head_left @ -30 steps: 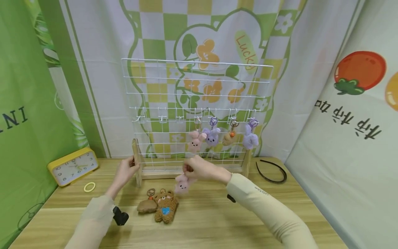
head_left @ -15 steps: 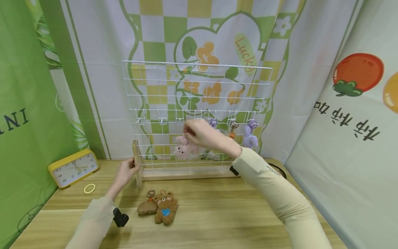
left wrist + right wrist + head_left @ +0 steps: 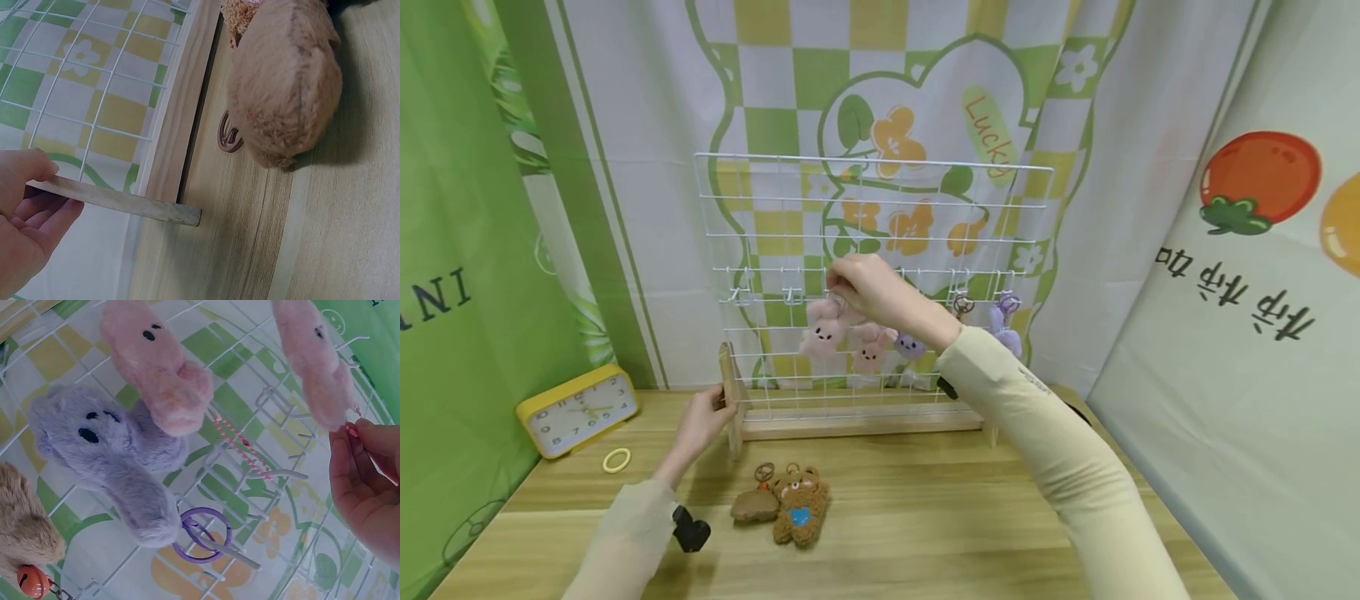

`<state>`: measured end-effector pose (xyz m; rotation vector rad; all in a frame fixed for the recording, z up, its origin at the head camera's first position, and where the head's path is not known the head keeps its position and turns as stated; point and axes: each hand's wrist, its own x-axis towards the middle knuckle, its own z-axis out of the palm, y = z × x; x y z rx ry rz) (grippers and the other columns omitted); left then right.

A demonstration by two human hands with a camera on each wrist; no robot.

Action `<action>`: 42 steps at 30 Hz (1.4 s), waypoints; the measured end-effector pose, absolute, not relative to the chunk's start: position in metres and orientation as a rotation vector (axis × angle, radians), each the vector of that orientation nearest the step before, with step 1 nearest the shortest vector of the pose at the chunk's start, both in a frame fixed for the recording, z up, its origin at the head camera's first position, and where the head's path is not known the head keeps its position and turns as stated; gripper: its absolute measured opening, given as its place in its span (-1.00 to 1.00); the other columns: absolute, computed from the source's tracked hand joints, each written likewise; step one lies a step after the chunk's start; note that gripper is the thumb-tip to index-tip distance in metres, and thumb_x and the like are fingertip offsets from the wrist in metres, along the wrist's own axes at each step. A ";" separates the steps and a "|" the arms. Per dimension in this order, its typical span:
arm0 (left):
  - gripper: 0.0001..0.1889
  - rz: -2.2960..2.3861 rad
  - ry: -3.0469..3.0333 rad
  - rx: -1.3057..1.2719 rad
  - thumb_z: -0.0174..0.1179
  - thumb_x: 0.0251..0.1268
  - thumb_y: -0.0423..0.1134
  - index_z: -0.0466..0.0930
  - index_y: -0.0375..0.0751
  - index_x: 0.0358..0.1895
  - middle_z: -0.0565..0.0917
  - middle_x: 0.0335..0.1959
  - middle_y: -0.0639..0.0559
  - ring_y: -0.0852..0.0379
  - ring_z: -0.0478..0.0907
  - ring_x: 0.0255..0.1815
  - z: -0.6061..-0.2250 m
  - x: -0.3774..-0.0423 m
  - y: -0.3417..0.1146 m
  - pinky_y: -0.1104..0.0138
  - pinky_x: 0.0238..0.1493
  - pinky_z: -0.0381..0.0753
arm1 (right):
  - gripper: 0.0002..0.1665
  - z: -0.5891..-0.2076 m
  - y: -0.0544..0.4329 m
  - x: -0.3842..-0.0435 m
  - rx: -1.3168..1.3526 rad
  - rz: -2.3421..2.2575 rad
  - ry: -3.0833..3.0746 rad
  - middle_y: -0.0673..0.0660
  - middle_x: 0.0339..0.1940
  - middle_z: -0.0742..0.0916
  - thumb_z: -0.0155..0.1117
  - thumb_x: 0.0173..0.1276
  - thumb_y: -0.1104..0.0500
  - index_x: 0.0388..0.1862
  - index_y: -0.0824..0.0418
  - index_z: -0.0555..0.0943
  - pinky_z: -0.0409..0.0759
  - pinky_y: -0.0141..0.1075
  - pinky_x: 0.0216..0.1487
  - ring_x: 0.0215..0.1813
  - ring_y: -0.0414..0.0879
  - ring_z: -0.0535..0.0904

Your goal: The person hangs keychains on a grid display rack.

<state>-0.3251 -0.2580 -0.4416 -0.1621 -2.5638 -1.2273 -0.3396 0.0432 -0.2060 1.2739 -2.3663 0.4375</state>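
Note:
My right hand (image 3: 880, 292) pinches the pink bead chain of a pink bunny plush keychain (image 3: 823, 332), up at the hook row of a white wire grid rack (image 3: 775, 237). In the right wrist view this bunny hangs from my fingertips, beside the hooks. To its right hang another pink bunny (image 3: 871, 350), a purple bunny (image 3: 94, 437), a tan plush with an orange bell (image 3: 34, 581) and a purple plush (image 3: 1004, 332); my forearm partly covers some. My left hand (image 3: 700, 421) grips the wooden post (image 3: 125, 200) at the rack's left end.
A brown bear plush (image 3: 801, 510) and a brown plush with a ring (image 3: 755, 505) lie on the table before the rack. A yellow clock (image 3: 580, 410) and a yellow ring (image 3: 617, 460) are at left. Bare white hooks (image 3: 790, 295) project left of my right hand.
My right hand has lifted the pink bunny from low before the rack up to the hooks, then shifted it slightly left. My left hand stays on the post.

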 end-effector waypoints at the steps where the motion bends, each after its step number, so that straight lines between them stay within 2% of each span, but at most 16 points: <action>1: -0.65 -1.231 -2.560 -0.165 0.06 0.35 -0.45 0.49 -0.63 0.12 0.59 0.08 -0.57 -0.44 0.59 0.13 -0.442 -0.325 -0.258 -0.09 0.17 0.64 | -0.84 -0.206 0.043 -0.341 1.266 0.435 -2.383 0.22 -0.23 0.76 0.10 0.45 0.38 -0.19 0.36 0.65 0.71 -0.30 -0.12 -0.18 -0.01 0.68; 8: -0.65 -1.238 -2.551 -0.160 0.05 0.35 -0.45 0.50 -0.64 0.12 0.60 0.07 -0.56 -0.43 0.60 0.12 -0.442 -0.325 -0.258 -0.07 0.16 0.66 | -0.80 -0.206 0.042 -0.349 1.197 0.434 -2.500 0.22 -0.19 0.76 0.04 0.47 0.39 -0.13 0.37 0.64 0.69 -0.29 -0.11 -0.18 -0.03 0.65; 15: -0.63 -1.231 -2.556 -0.160 0.06 0.36 -0.45 0.47 -0.65 0.15 0.59 0.07 -0.58 -0.44 0.60 0.12 -0.442 -0.326 -0.257 -0.07 0.15 0.66 | -0.79 -0.209 0.039 -0.355 1.200 0.388 -2.515 0.24 -0.12 0.78 0.06 0.46 0.40 -0.09 0.39 0.65 0.73 -0.30 0.00 -0.07 0.01 0.72; 29: -0.60 -1.242 -2.552 -0.166 0.05 0.36 -0.45 0.44 -0.66 0.19 0.57 0.10 -0.59 -0.45 0.58 0.14 -0.442 -0.326 -0.257 -0.08 0.17 0.63 | -0.83 -0.212 0.041 -0.356 1.244 0.430 -2.471 0.25 -0.17 0.78 0.10 0.40 0.43 -0.13 0.41 0.63 0.73 -0.33 -0.08 -0.15 0.01 0.71; 35: -0.62 -1.247 -2.541 -0.172 0.05 0.35 -0.46 0.47 -0.67 0.15 0.58 0.08 -0.59 -0.45 0.59 0.13 -0.443 -0.325 -0.257 -0.08 0.16 0.65 | -0.88 -0.210 0.048 -0.346 1.225 0.498 -2.442 0.21 -0.23 0.76 0.16 0.40 0.39 -0.17 0.38 0.64 0.70 -0.33 -0.12 -0.20 -0.02 0.67; 42: -0.56 -1.296 -2.552 -0.172 0.04 0.37 -0.47 0.37 -0.69 0.25 0.53 0.13 -0.60 -0.47 0.55 0.17 -0.442 -0.327 -0.258 -0.07 0.19 0.61 | -0.93 -0.221 0.061 -0.320 1.323 0.556 -2.304 0.18 -0.30 0.75 0.22 0.38 0.36 -0.23 0.34 0.63 0.70 -0.39 -0.23 -0.29 -0.08 0.67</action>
